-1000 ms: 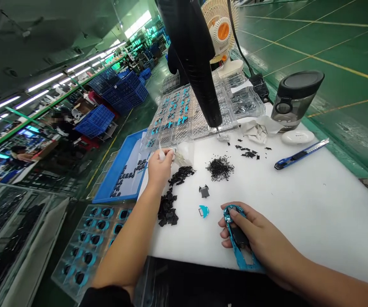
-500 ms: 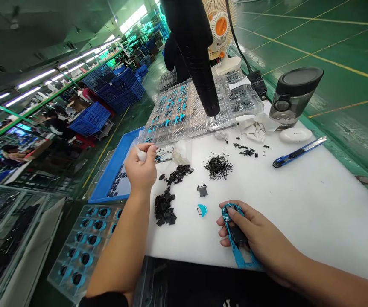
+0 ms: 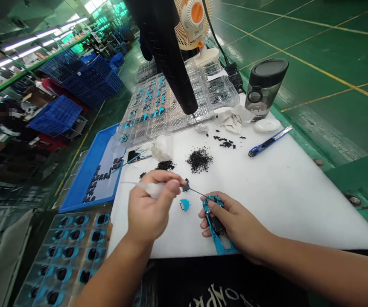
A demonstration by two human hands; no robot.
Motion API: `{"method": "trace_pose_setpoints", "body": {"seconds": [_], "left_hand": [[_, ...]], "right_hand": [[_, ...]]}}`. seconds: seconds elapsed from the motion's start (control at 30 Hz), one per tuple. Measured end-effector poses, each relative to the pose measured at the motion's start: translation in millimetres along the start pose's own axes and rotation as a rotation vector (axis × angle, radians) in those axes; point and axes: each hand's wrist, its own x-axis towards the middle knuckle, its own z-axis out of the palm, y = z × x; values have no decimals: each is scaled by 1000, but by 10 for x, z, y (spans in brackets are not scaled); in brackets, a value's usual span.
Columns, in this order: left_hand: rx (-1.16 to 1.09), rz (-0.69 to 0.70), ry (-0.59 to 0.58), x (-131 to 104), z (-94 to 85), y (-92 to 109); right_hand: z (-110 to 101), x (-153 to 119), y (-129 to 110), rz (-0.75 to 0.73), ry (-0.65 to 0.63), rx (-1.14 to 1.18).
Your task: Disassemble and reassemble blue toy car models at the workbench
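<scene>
My left hand [image 3: 153,204] is closed around a white-bodied tool [image 3: 154,189] with a long thin tip; its exact kind is unclear. That tip reaches the upper end of a blue and black plastic housing [image 3: 216,226]. Fingers and thumb of my right hand [image 3: 235,217] grip this housing above the table's near edge. Left of it lies a small blue curved piece [image 3: 186,205] with a thin dark loop. A black clip-like part [image 3: 186,184] is partly hidden behind my left hand. Farther off are a pile of tiny black pieces [image 3: 199,160] and flat black parts [image 3: 165,165].
A black powered screwdriver [image 3: 174,64] hangs over the white table [image 3: 283,200]. Behind are clear compartment trays [image 3: 158,123] and a fan [image 3: 195,21]. A blue utility knife [image 3: 269,141] and a dark bottle [image 3: 264,87] stand right; a blue tray [image 3: 75,204] lies left.
My left hand has brought the white tool right and nearer, its tip now at the housing. The right hand still grips the housing. The view has shifted right.
</scene>
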Motion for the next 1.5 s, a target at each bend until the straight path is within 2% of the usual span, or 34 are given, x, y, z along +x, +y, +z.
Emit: {"method": "trace_pose_setpoints", "body": {"seconds": [0.13,0.4,0.6,0.73,0.83,0.97,1.27,1.5], "left_hand": [[63,-46,-95,-52,147,-2],[156,-85,-146,-42,174,-51],[154,-50,-99,-45,152,-24],[89,6,-25,-58,51,-19],[122,40,29,-86,-35,-22],[213,5,0,-120,-73,-8],[277,-49,-79,-132,-22,-16],[237,-33,-44,-125,-40,44]], "right_hand": [[-11,0,10,-2,-20,-16],[-23,7,28,-12,-32,-13],[-27,6,35,7,-18,-16],[-16,-1,23,17,-16,-5],[-1,-9,-2,26,-15,12],[5,-20,-18,28,-7,28],[-2,-14,-9,12,9,-44],[10,-9,-19,20,16,-29]]}}
